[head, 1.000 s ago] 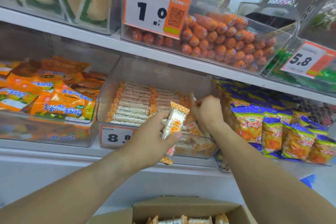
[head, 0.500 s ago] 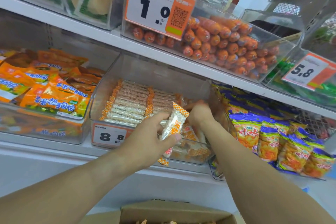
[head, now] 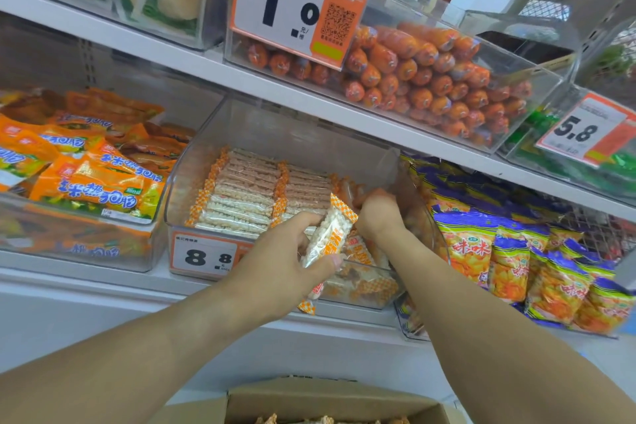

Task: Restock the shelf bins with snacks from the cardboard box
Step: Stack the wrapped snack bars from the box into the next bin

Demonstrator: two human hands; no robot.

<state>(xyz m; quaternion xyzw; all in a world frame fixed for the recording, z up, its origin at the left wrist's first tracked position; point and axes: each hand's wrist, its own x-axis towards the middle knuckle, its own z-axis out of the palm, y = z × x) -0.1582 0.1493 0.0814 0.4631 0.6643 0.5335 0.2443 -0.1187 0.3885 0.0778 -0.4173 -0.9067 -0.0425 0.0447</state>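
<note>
The right hand (head: pixel 377 213) has pushed deeper into the clear bin (head: pixel 395 175) since a moment ago, and the view has tipped up a touch, so the cardboard box (head: pixel 330 403) now shows only its back rim and a sliver of packs at the bottom edge. The left hand (head: pixel 285 265) has barely budged.

That left hand grips a snack pack (head: pixel 328 237) upright, thumb on the near face and fingers (head: pixel 306 220) curled behind it, held just in front of the bin's low front wall. My read: it's parked there as the next one in, waiting while the other hand makes room.

The right hand is down at the bin's right rear corner, beyond the neat rows of stacked packs (head: pixel 241 196) that lie flat side by side. It looks to be straightening or tucking a pack against the side wall, so the new row sits square.

What's hard to see: the right fingers are folded away behind the knuckles, so whether they pinch a pack or just press on one, I can't tell. The price tag (head: pixel 203 256) is partly covered by the left hand, and the box's contents are mostly cut off.
</note>
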